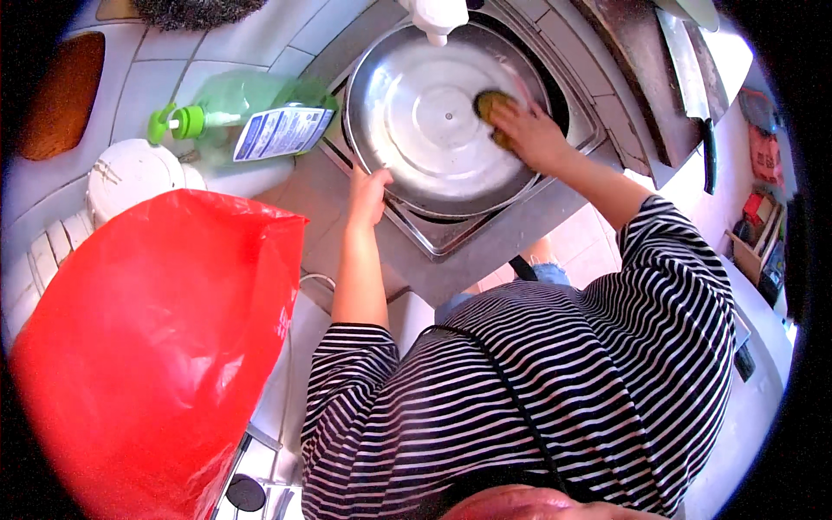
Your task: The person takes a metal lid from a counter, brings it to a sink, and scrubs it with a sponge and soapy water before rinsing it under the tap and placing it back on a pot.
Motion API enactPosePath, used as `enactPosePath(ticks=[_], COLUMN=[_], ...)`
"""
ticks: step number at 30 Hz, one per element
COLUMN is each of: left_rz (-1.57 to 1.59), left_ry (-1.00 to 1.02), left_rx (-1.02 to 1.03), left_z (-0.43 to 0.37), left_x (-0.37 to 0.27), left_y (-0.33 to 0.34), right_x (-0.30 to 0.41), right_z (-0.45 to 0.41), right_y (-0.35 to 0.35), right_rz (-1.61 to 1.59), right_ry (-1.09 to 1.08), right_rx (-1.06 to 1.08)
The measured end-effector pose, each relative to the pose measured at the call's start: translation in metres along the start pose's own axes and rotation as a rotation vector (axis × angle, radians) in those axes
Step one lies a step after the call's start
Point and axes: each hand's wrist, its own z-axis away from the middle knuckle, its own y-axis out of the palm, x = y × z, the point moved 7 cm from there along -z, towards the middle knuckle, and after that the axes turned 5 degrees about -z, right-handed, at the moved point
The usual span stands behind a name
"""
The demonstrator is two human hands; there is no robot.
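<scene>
A wide, round, shiny metal basin or lid (416, 140) with concentric rings rests over the stainless-steel sink (437, 244). My left hand (368, 195) grips its near left rim, thumb on the upper side. On the right part of its surface, my right hand (530, 136) presses a yellowish sponge with dark edges (491, 107); my fingers cover part of the sponge. A white faucet spout (440, 19) hangs over the far rim. Left of the basin or lid is a clear green pump bottle (247, 117) bearing a printed label.
A large red plastic bag (169, 325) fills the lower left, near a round white lid (133, 175). At the right, a broad-bladed knife (689, 78) with a dark handle lies beside a dark board (630, 58). Tiled wall (156, 71) borders the far left.
</scene>
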Motion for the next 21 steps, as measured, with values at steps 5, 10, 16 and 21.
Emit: enactPosePath(ticks=[5,10,16,21], left_rz=[-0.082,-0.111,0.030,0.027], left_ry=[-0.091,-0.054,-0.037,-0.031], left_rx=[0.026,0.049,0.059,0.072], left_z=[0.004,0.006,0.006,0.002], left_x=[0.001,-0.004,-0.003,0.003], left_y=[0.000,0.004,0.004,-0.002], right_x=[-0.006,0.092,0.147,0.037], right_z=[-0.098,-0.145,-0.029,-0.016], right_y=[-0.032,-0.028,0.008,0.002], right_rz=[-0.054,-0.320,-0.538,-0.162], right_ry=[0.143,-0.115,-0.354,-0.007], right_rx=[-0.479,-0.496,-0.016,-0.013])
